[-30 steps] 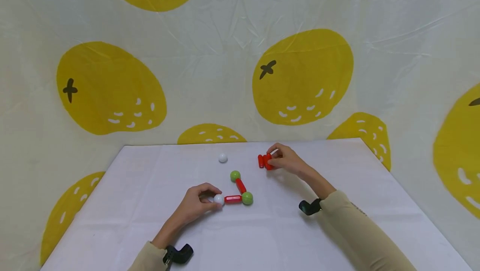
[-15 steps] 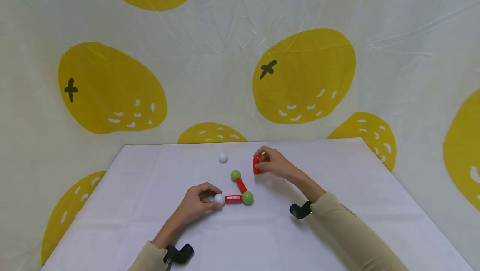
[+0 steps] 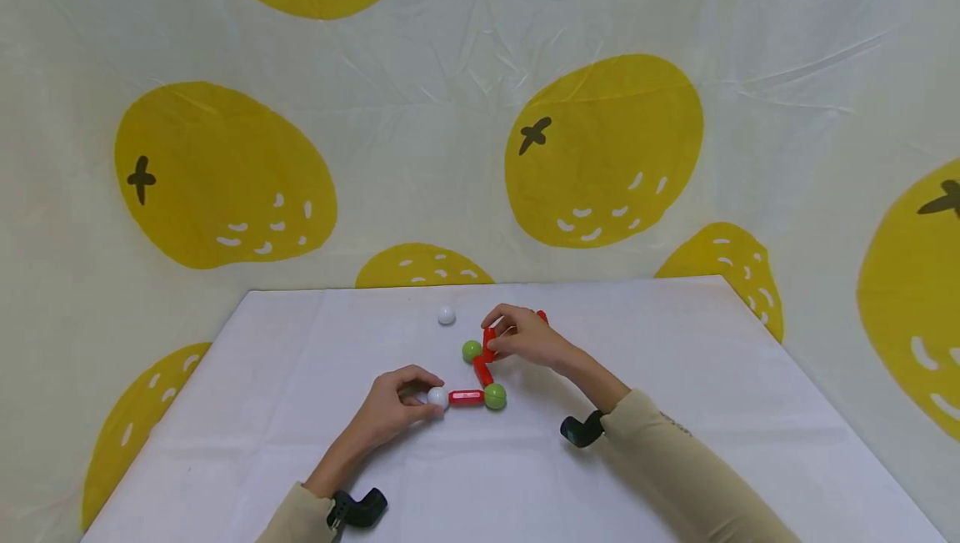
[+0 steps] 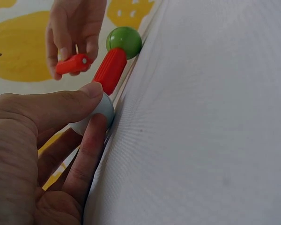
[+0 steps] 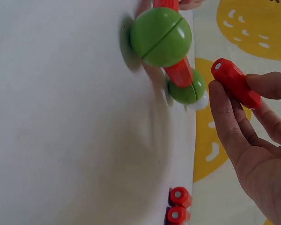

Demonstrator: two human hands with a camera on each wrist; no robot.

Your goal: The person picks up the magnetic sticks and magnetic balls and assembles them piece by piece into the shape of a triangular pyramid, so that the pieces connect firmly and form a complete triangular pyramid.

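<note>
Red rod point(image 3: 490, 341) sits pinched between the right hand's point(image 3: 525, 339) thumb and fingertips, just at 3 o'clock of the far green ball point(image 3: 471, 351). At 7 o'clock, the left hand point(image 3: 393, 408) grips the white ball point(image 3: 437, 398) on the table point(image 3: 675, 409).

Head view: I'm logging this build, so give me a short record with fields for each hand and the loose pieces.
left hand: pinches the white ball at the chain's end
right hand: holds a red rod beside the far green ball
chain: white ball, red rod, green ball, red rod, green ball
loose: white ball, two red rods
</note>
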